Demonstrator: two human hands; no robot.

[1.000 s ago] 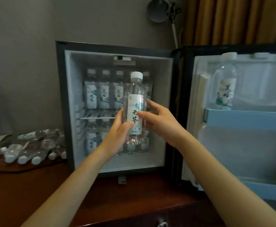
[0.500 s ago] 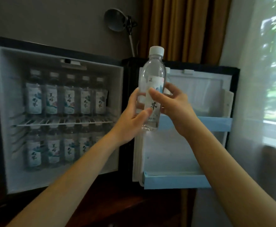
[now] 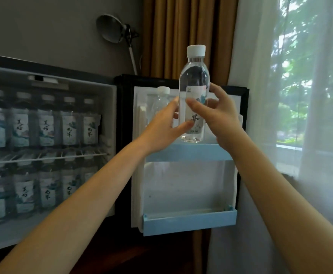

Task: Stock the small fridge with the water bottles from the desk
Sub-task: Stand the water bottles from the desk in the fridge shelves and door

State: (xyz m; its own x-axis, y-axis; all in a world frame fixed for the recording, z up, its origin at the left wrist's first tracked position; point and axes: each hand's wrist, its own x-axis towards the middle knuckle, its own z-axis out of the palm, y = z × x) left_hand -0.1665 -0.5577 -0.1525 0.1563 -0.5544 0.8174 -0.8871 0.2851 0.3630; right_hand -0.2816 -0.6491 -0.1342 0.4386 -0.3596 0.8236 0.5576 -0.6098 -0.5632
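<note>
Holding one water bottle (image 3: 194, 80) up in front of the open fridge door (image 3: 181, 186), the person is in the middle of putting it away. Both hands have it. The left hand (image 3: 159, 129) has its fingers and thumb curled on the left side of the label. The right hand (image 3: 223, 117) wraps round the right side. The bottle stands up straight, with its bottom just above the blue top door shelf (image 3: 189, 153). Another bottle (image 3: 161, 99) already stands in that shelf, just to the left. The lower door shelf (image 3: 189, 222) has no bottles that I can see. Inside the fridge, the top row (image 3: 45, 123) and the bottom row (image 3: 47, 192) look full.

I think the next move is to bring the bottle down behind the blue rail, next to the one that is there. It has to go straight down so it does not bump its neighbour. Then both hands can let go.

A second ago the bottle was held in front of the inside of the fridge. Half a second ago it was by the door, with its bottom in front of the blue rail. Now it looks a bit higher, clear of the rail.
</note>
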